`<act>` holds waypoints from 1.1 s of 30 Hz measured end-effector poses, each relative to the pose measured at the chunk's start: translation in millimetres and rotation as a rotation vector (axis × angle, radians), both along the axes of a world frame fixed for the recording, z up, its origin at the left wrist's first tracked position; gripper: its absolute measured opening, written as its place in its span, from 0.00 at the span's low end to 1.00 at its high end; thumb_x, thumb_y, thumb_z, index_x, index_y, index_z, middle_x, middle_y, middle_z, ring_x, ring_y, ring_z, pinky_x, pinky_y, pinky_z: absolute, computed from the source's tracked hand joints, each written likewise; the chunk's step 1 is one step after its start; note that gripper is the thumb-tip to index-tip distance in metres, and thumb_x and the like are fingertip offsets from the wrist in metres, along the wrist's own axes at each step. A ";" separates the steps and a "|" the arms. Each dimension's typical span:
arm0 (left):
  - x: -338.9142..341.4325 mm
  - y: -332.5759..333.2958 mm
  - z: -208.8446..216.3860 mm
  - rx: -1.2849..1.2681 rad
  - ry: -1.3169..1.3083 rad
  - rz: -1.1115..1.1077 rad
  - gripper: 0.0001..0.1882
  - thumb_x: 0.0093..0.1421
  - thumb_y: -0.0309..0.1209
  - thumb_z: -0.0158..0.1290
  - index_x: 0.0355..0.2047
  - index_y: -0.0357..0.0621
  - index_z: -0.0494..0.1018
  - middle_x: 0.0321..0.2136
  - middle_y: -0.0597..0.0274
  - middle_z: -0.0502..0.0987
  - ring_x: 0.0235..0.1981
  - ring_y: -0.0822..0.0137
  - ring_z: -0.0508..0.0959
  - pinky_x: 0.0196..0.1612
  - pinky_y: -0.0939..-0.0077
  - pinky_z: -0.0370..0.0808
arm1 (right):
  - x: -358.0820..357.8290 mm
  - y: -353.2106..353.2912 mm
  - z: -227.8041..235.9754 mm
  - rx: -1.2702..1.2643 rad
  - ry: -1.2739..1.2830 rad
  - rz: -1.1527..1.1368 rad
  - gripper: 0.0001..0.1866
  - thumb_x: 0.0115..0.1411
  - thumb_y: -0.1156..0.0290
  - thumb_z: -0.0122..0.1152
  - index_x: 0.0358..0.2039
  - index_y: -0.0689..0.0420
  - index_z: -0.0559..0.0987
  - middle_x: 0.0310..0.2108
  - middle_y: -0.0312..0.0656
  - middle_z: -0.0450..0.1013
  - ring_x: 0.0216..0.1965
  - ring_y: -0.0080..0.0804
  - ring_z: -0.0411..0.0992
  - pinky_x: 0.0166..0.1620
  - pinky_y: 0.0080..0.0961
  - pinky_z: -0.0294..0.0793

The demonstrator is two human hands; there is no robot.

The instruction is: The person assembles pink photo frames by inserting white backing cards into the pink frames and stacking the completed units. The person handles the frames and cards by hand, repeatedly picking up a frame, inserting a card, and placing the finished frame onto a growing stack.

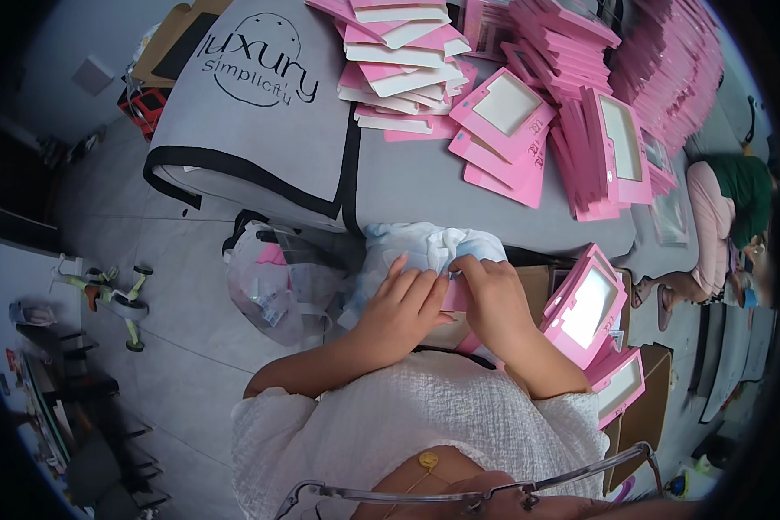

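Note:
Over my lap, both hands meet at a small pink cardboard piece (455, 296), most of it hidden under my fingers. My left hand (400, 308) lies across its left side, fingers bent and close together. From the right, my right hand (494, 305) pinches its upper edge with thumb and forefinger. Beneath and beyond them is a bundled white and pale-blue cloth (425, 243). Whether the pink piece is a flat sheet or a folded box cannot be seen.
A grey sofa (407, 186) ahead bears stacked pink boxes (407, 61) and pink window boxes (503, 104). A see-through bag (290, 286) stands at left. By my right arm, pink window boxes (585, 303) fill a cardboard carton (641, 407). Another person (724, 217) sits far right.

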State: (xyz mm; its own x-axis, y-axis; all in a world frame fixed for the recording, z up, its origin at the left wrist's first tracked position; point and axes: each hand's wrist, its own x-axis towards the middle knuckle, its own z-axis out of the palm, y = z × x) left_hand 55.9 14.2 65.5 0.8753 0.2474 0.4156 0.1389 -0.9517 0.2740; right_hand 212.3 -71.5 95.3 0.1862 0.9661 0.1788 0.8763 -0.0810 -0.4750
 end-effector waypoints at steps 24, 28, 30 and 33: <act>-5.8 0.3 -11.3 -0.042 0.164 0.055 0.18 0.48 0.43 0.60 0.28 0.44 0.68 0.23 0.63 0.69 0.25 0.66 0.76 0.25 0.73 0.72 | 38.3 -40.5 -15.9 -0.015 0.358 0.183 0.22 0.48 0.71 0.67 0.46 0.59 0.77 0.35 0.44 0.71 0.32 0.41 0.72 0.34 0.31 0.73; -6.7 1.0 -4.3 -0.094 0.234 0.009 0.18 0.51 0.44 0.58 0.27 0.43 0.68 0.22 0.61 0.70 0.24 0.64 0.76 0.24 0.72 0.72 | 40.8 -45.6 -21.1 -0.018 0.386 0.201 0.21 0.48 0.71 0.67 0.45 0.59 0.77 0.35 0.45 0.70 0.32 0.40 0.72 0.35 0.30 0.73; -6.2 0.2 -2.3 -0.118 0.238 0.001 0.18 0.52 0.45 0.58 0.27 0.42 0.69 0.23 0.59 0.71 0.24 0.63 0.76 0.25 0.71 0.72 | 42.2 -46.8 -23.2 -0.037 0.390 0.220 0.21 0.49 0.72 0.66 0.45 0.59 0.77 0.35 0.45 0.70 0.33 0.40 0.72 0.36 0.28 0.73; -4.8 -0.8 -0.5 -0.114 0.221 0.006 0.19 0.52 0.45 0.57 0.26 0.41 0.69 0.24 0.58 0.72 0.25 0.61 0.77 0.25 0.69 0.72 | 40.9 -48.0 -30.1 -0.066 0.426 0.183 0.21 0.51 0.76 0.65 0.47 0.62 0.75 0.36 0.43 0.70 0.35 0.36 0.73 0.39 0.24 0.73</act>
